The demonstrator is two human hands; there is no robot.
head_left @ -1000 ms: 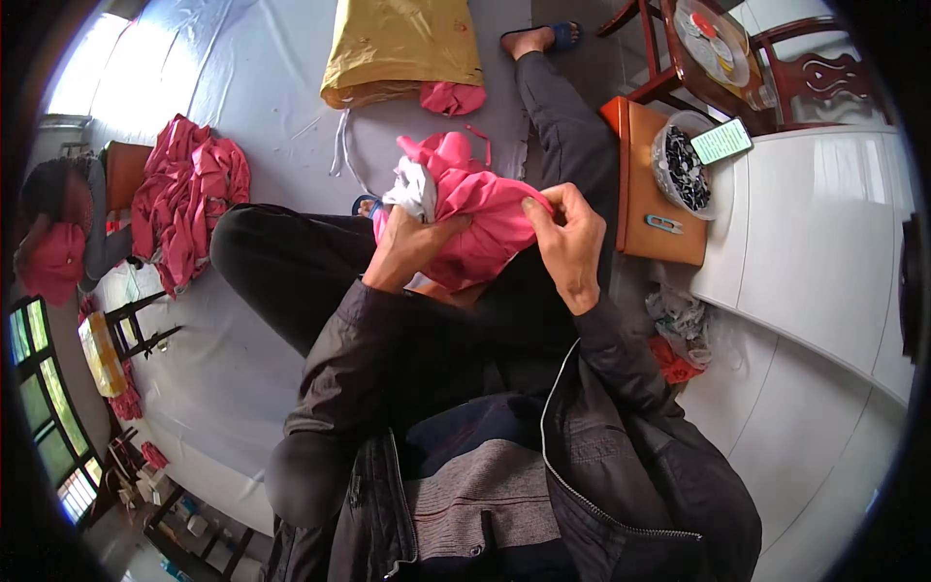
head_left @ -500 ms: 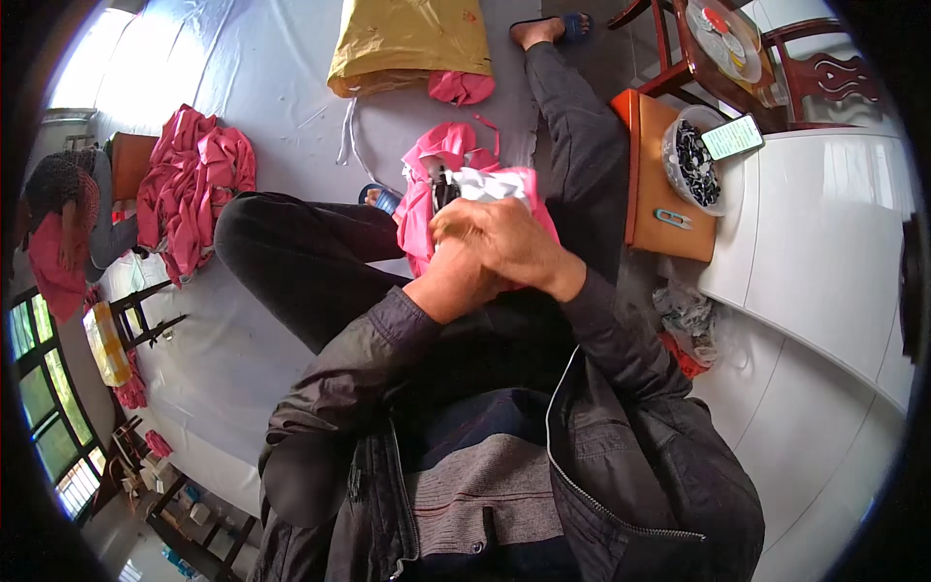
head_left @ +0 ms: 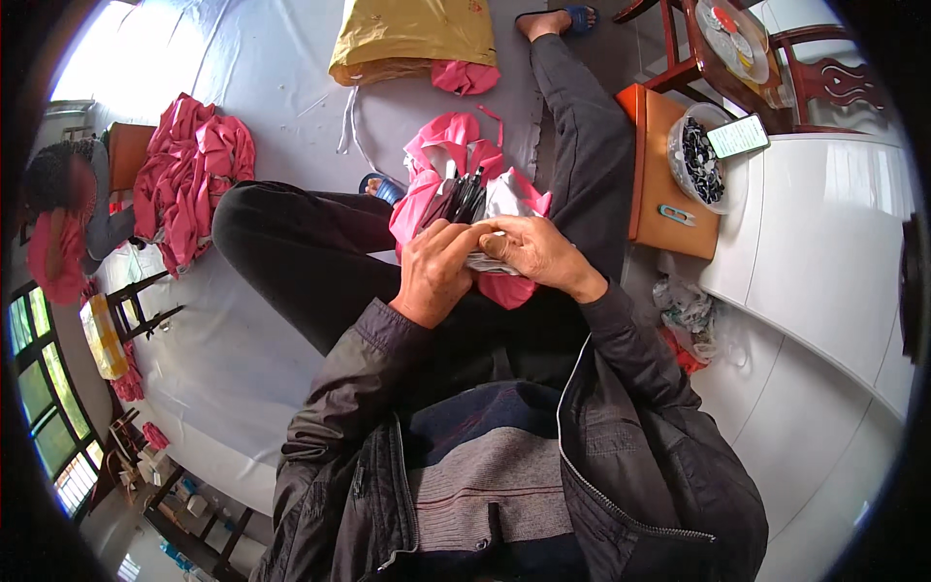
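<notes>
A pink umbrella point(head_left: 419, 206) with a silvery-white inner side lies bunched in my lap between my legs. Its dark ribs point(head_left: 468, 197) stick up in a bundle just beyond my fingers. My left hand point(head_left: 433, 275) is closed, with thumb and fingers pinching at the gathered end of the umbrella. My right hand point(head_left: 539, 256) meets it there, fingers curled and thumb pressed in on the same spot. A small pale bit shows between the fingertips, too small to name. Pink cloth hangs below both hands.
A yellow sack point(head_left: 412, 39) with pink cloth lies ahead. At right, an orange-brown box point(head_left: 648, 194) bears a tub of small black-and-white parts point(head_left: 700, 160), a phone point(head_left: 739, 137) and teal thread snips point(head_left: 676, 214). Left are a pink cloth heap point(head_left: 194, 184) and another person point(head_left: 102, 209).
My hands were overlapped, the right over the left. Now they have drawn apart to meet at the fingertips, and the dark ribs and silvery cloth show more.
</notes>
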